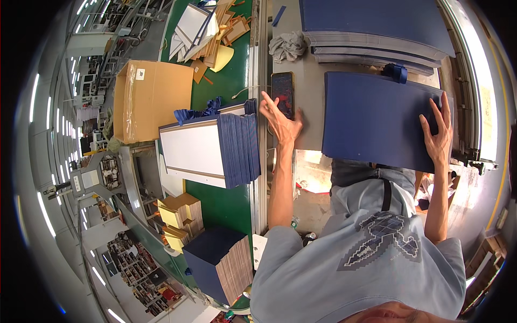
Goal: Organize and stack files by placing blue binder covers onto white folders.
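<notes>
A large dark-blue sheet or panel [371,118] lies on the grey worktable in front of me. My right hand [439,134] rests on its right part, fingers spread and nearly flat. At the table's left side, my left hand [283,125] is held with its fingers apart and nothing visible in them. Beside its fingertips lies a dark phone [283,89], partly covered by the hand; I cannot tell whether they touch. A blue ribbon bundle [396,72] sits at the panel's far edge. Behind it rises a stack of blue panels [377,24] with pale edges.
Left of the table runs a green conveyor belt [218,207]. On it stand a row of blue-edged white panels [194,148], a blue-topped stack [215,255] and loose brown and white pieces [207,32]. An open cardboard box [161,102] stands alongside. A crumpled grey cloth [287,46] lies beyond the phone.
</notes>
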{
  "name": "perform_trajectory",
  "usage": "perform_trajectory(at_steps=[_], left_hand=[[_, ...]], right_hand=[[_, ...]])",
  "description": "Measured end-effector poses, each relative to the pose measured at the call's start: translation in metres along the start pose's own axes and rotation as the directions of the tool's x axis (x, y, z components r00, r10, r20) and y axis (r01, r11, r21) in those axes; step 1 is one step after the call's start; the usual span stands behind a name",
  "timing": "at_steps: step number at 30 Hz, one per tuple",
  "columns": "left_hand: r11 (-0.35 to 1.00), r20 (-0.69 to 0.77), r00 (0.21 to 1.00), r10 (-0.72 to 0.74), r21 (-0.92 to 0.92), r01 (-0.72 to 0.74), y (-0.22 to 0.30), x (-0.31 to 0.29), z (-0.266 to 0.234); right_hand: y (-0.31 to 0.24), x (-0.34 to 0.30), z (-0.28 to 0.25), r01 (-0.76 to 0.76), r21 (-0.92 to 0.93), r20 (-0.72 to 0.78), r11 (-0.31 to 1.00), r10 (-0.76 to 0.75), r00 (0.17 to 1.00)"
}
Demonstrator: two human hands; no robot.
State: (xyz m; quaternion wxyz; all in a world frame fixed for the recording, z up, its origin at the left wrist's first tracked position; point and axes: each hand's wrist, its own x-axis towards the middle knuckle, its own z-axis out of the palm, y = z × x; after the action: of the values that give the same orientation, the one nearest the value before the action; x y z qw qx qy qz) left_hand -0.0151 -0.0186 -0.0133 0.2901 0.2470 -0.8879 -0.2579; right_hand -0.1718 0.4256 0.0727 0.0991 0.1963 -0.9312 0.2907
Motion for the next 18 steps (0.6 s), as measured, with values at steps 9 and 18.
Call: perform_trajectory(at_steps=[9,18], left_hand=[[1.0,0.007,1.0,-0.009,-0.016,0.009,0.0031,0.0002,-0.0012],[1.0,0.009,1.0,-0.01,-0.018,0.01,0.005,0.0006,-0.001]], right_hand=[[0.0019,0.0002,0.0006,0.027,-0.005,-0.004,1.0,-0.027,1.0],[0.0012,0.0003,0.0004,0.023,0.007,-0.005,1.0,-0.023,1.0]])
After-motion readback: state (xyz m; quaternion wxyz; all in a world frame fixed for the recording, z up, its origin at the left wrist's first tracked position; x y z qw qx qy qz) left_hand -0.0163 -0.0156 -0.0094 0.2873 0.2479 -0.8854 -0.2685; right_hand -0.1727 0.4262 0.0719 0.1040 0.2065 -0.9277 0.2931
